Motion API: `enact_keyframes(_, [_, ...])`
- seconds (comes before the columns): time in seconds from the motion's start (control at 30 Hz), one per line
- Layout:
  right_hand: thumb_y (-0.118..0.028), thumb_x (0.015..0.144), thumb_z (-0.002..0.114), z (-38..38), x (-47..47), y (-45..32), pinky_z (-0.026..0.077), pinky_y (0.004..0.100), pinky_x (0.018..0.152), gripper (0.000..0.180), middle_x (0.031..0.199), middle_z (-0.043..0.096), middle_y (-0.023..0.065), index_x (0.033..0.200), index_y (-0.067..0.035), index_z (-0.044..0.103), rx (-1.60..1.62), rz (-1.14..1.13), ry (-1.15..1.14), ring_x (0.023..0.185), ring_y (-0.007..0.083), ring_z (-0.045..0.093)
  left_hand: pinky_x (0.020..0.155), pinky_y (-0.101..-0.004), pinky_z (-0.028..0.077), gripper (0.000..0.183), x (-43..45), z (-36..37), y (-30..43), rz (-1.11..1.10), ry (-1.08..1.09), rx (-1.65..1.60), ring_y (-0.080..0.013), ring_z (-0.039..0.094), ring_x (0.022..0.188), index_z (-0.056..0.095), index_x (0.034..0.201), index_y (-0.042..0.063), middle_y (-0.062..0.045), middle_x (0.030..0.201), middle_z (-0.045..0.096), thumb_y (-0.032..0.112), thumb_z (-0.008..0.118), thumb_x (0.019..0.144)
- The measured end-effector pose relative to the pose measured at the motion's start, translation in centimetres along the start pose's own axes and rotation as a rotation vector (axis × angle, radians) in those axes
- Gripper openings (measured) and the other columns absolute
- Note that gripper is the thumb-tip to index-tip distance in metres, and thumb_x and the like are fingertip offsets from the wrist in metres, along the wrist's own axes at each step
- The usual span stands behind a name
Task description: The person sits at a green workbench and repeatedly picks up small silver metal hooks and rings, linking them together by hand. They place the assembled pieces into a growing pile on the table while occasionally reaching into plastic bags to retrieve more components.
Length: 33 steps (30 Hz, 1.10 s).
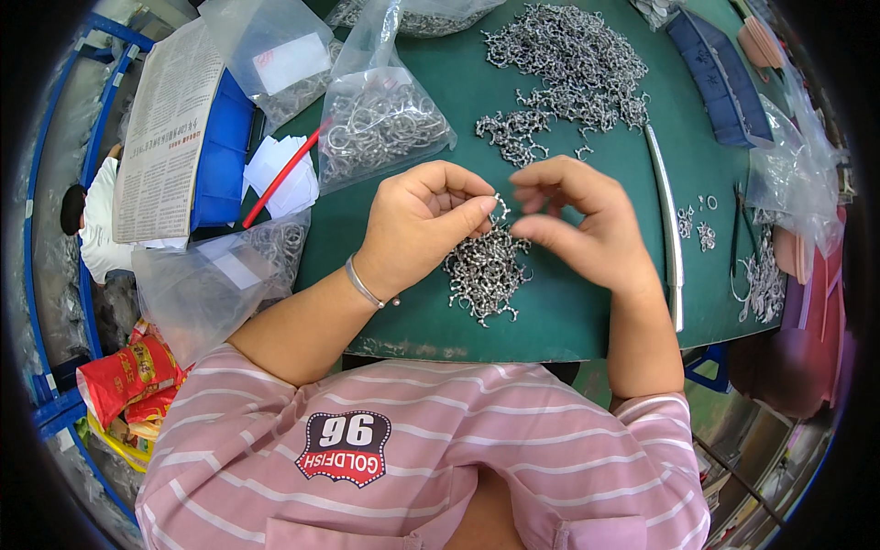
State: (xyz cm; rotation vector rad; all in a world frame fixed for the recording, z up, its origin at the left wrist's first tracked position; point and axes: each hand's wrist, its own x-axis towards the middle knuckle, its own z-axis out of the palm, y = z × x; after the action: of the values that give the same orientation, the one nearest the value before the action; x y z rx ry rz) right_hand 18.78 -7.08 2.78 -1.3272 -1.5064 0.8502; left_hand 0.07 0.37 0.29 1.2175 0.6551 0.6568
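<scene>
Between the thumb and index finger of my left hand (430,223) is a small silver metal piece (502,204), which looks like a curved clasp or ring part. My right hand (584,220) hovers just beside it, blurred, with thumb and fingers apart; nothing shows between them. Below both hands lies a small heap of similar silver metal parts (487,278) on the green tabletop (570,309). Farther back spreads a much larger heap of such parts (570,65), with a smaller cluster (512,134) at its near side.
Clear plastic bags of metal rings (385,127) stand at the left, near a red tube (285,172) and a blue bin (223,151). On the right lie a silver metal bar (663,227), small rings (706,236), pliers (739,227) and a dark blue tray (718,75). Another person (103,213) is far left.
</scene>
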Motion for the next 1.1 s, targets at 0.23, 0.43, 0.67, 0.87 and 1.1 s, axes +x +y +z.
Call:
enact_keyframes(0.23, [-0.003,0.081,0.068,0.3,-0.1,0.9,0.047,0.0230,0.061,0.013,0.079,0.062,0.0029,0.093,0.000,0.063,0.113,0.101,0.003,0.071,0.0093,0.059,0.068,-0.0256,0.055,0.014,-0.1,-0.1,0.4,-0.044,-0.023,-0.080,-0.0136,0.065,0.076,0.061,0.101,-0.004,-0.010,0.089,0.066,0.001,0.063,0.087])
enact_keyframes(0.43, [-0.005,0.085,0.067,0.0,-0.1,0.4,0.047,0.0201,0.063,0.013,0.080,0.062,0.0003,0.094,0.003,0.063,0.431,0.349,-0.065,0.071,0.0052,0.056,0.075,-0.0240,0.051,0.014,-0.2,0.2,-0.2,0.242,-0.057,0.086,-0.0127,0.061,0.087,0.061,0.098,-0.004,-0.010,0.097,0.062,-0.005,0.064,0.084])
enact_keyframes(0.67, [-0.004,0.083,0.066,-2.7,0.2,0.7,0.047,0.0220,0.066,0.015,0.082,0.062,0.0014,0.097,0.001,0.065,0.048,0.241,0.215,0.076,0.0079,0.057,0.073,-0.0243,0.048,0.012,-0.4,-0.7,0.1,0.259,-0.089,0.260,-0.0130,0.058,0.083,0.062,0.090,-0.004,-0.009,0.092,0.060,-0.009,0.063,0.080])
enact_keyframes(0.87, [-0.004,0.075,0.068,-3.0,0.2,1.4,0.048,0.0340,0.064,0.012,0.078,0.060,0.0139,0.086,0.000,0.066,-0.435,0.143,0.066,0.070,0.0275,0.060,0.071,-0.0247,0.046,0.009,-0.3,-0.3,0.5,0.330,-0.103,0.495,-0.0130,0.058,0.077,0.065,0.081,-0.002,-0.007,0.085,0.062,-0.005,0.061,0.073])
enact_keyframes(1.1, [-0.004,0.075,0.068,-2.0,0.0,1.8,0.048,0.0348,0.062,0.009,0.078,0.060,0.0126,0.082,0.000,0.064,-0.481,0.097,0.015,0.069,0.0259,0.060,0.065,-0.0247,0.049,0.010,0.1,-0.2,0.2,0.364,-0.028,0.519,-0.0126,0.062,0.073,0.067,0.082,0.001,-0.007,0.084,0.064,0.001,0.065,0.072])
